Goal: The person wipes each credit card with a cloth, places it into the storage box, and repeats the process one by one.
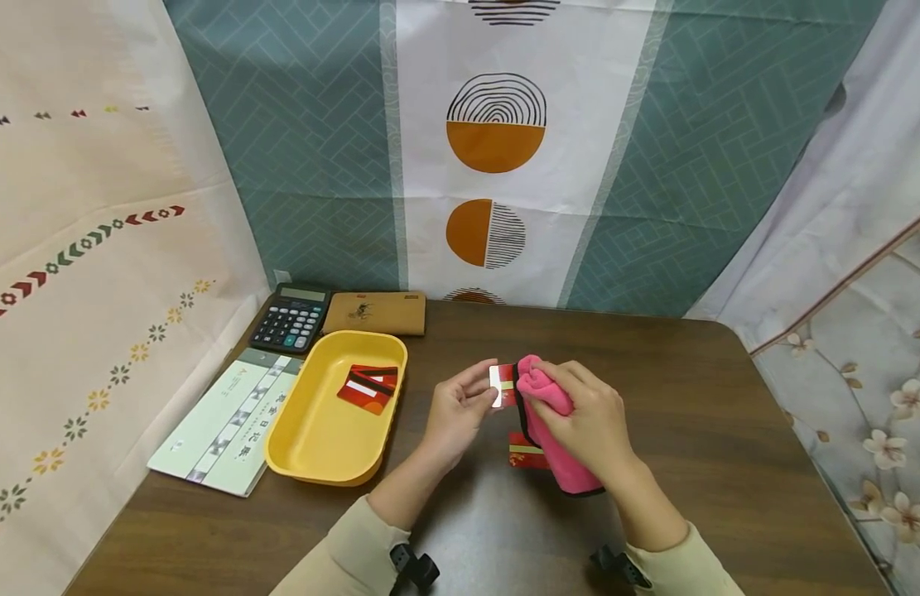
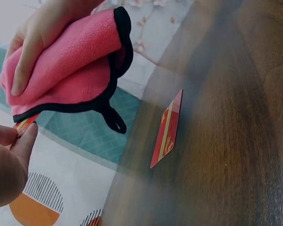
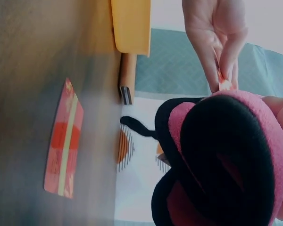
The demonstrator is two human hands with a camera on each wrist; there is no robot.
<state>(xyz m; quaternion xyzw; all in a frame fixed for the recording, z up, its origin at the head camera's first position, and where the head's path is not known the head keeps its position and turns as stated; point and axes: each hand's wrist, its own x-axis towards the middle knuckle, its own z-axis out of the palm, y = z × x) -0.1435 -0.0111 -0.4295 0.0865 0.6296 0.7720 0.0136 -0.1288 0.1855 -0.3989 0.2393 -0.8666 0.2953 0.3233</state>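
Red cards [image 1: 368, 389] in the tray [image 1: 318, 443] appear only in head view.

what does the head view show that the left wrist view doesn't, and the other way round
Only the head view: the calculator, wallet, ledger and yellow tray with red cards in it.

Only the left wrist view: the black loop hanging from the cloth's edge, and the full length of the lying card, which the cloth partly hides from the head camera.

Both: the left hand pinching the held card, the right hand gripping the pink cloth, and the wooden table.
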